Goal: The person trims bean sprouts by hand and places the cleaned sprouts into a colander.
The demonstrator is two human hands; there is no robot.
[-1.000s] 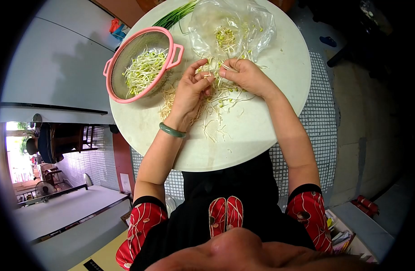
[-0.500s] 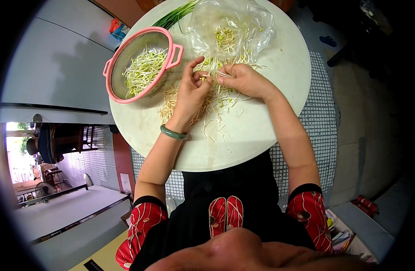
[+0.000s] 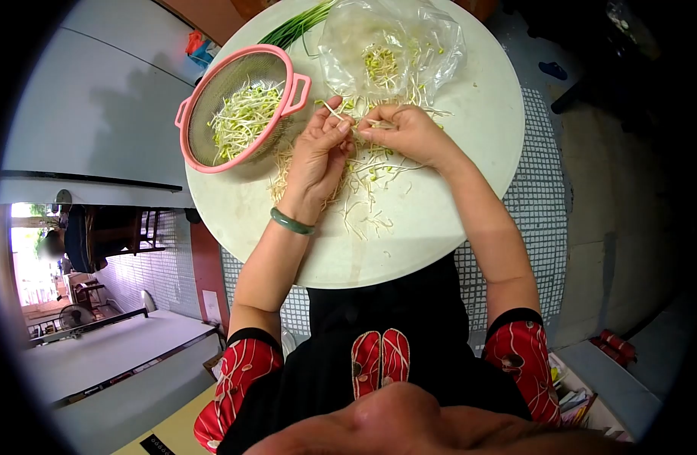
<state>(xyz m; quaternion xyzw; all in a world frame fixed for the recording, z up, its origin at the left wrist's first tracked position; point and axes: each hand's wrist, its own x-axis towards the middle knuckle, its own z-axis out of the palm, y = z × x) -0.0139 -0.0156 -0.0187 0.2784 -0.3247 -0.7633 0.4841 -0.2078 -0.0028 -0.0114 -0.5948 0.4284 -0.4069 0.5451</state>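
Observation:
My left hand (image 3: pixel 318 155), with a green bangle (image 3: pixel 291 221) at its wrist, pinches a bean sprout (image 3: pixel 331 111) between thumb and fingers. Close beside it on the right, my right hand (image 3: pixel 409 136) is closed in a pinch, with pale sprout stems showing at its fingertips. Beneath and around both hands lie loose bean sprouts (image 3: pixel 386 163), partly covered by the hands. A heap of thin, pale trimmings (image 3: pixel 281 178) lies left of my left wrist. More sprouts (image 3: pixel 246 121) fill part of a pink-rimmed mesh colander (image 3: pixel 291 83) to the left.
Behind my hands, a clear plastic bag (image 3: pixel 447 57) with sprouts inside lies on the round white table (image 3: pixel 485 144). Green chives or scallions (image 3: pixel 295 26) rest at the far edge. A slipper (image 3: pixel 552 70) is on the floor to the right.
My left hand has turned slightly and its raised index finger has come down. A sprout now sticks out above its fingers. My right hand has shifted a little to the left.

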